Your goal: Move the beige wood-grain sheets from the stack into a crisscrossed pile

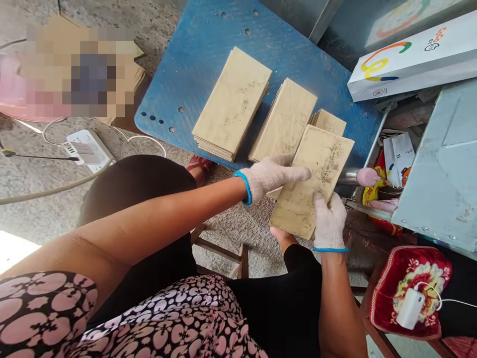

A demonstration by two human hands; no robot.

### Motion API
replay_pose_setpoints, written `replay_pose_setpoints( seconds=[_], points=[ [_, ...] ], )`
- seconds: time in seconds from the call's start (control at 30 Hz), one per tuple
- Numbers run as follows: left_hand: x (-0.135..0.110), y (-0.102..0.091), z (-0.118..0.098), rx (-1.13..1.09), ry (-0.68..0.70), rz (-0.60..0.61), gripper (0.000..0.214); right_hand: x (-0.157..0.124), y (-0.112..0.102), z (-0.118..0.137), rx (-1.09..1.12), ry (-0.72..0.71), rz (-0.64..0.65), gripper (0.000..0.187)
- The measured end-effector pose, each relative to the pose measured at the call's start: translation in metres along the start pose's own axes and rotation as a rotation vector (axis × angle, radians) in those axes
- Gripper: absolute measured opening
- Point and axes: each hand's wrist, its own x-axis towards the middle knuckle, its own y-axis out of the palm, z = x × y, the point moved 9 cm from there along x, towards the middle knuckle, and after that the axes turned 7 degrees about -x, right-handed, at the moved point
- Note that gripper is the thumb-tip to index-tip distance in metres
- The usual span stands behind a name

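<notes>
Both hands wear white knit gloves with blue cuffs. A thin, pale wooden board (pixel 305 199) with dark specks is held tilted in front of me, over the near edge of the blue table. My left hand (pixel 274 174) grips its left edge, one finger lying across the top face; a corner of another board shows beneath. At the lower right edge, my right hand (pixel 330 221) is closed on the same board, thumb on top. Beyond the hands lie a left stack of boards (pixel 234 99), a middle stack (pixel 286 117) and a smaller partly hidden stack (pixel 330 122).
The stacks rest on a blue table (pixel 208 40) with small holes. A white paper bag (pixel 413 62) lies at the right, near a grey metal cabinet (pixel 439 169). A power strip (pixel 87 151) with cables sits on the floor at left. A red cushion (pixel 387 298) bears a white charger.
</notes>
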Motion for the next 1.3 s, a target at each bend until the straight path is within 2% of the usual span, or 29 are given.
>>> replay_pose_setpoints(
  seconds=[0.1,0.23,0.33,0.43,0.5,0.63,0.67,0.73,0.87,0.97,1.03,1.13,1.3],
  points=[
    [0.0,-0.003,0.008,-0.224,-0.048,-0.085,0.061,-0.017,0.008,0.021,-0.071,-0.117,-0.023,0.041],
    [-0.005,-0.011,0.014,-0.294,-0.099,-0.21,0.062,-0.037,0.024,0.03,-0.085,-0.145,-0.07,0.037],
    [-0.007,-0.01,0.015,-0.315,-0.106,-0.196,0.057,-0.043,0.033,0.023,-0.048,-0.097,-0.07,0.037],
    [-0.008,-0.011,0.012,-0.29,-0.055,-0.173,0.055,-0.035,0.038,0.021,-0.016,-0.107,0.018,0.038],
    [-0.01,-0.012,0.01,-0.213,-0.017,-0.164,0.053,-0.025,0.029,0.028,0.054,-0.165,0.059,0.04],
    [-0.02,-0.012,0.021,0.107,-0.106,-0.122,0.035,-0.005,-0.018,0.042,0.174,-0.279,-0.03,0.054],
    [-0.023,-0.012,0.027,0.212,-0.14,-0.097,0.034,-0.003,-0.025,0.044,0.139,-0.29,0.0,0.057],
    [-0.03,-0.012,0.039,0.389,-0.185,-0.046,0.033,-0.003,-0.026,0.045,0.011,-0.283,0.154,0.056],
    [-0.045,-0.019,0.065,0.605,-0.278,0.023,0.041,-0.025,0.001,0.034,-0.271,-0.243,0.552,0.041],
    [-0.054,-0.021,0.078,0.736,-0.315,0.114,0.045,-0.048,0.025,0.026,-0.417,-0.237,0.779,0.034],
    [-0.057,-0.019,0.083,0.776,-0.322,0.185,0.043,-0.059,0.034,0.023,-0.494,-0.244,0.841,0.029],
    [-0.056,-0.015,0.084,0.922,-0.324,0.276,0.037,-0.066,0.04,0.02,-0.638,-0.279,0.832,0.027],
    [-0.05,-0.019,0.073,1.505,-0.342,0.313,0.048,-0.069,0.06,0.004,-0.995,-0.338,0.892,0.028]
  ],
)
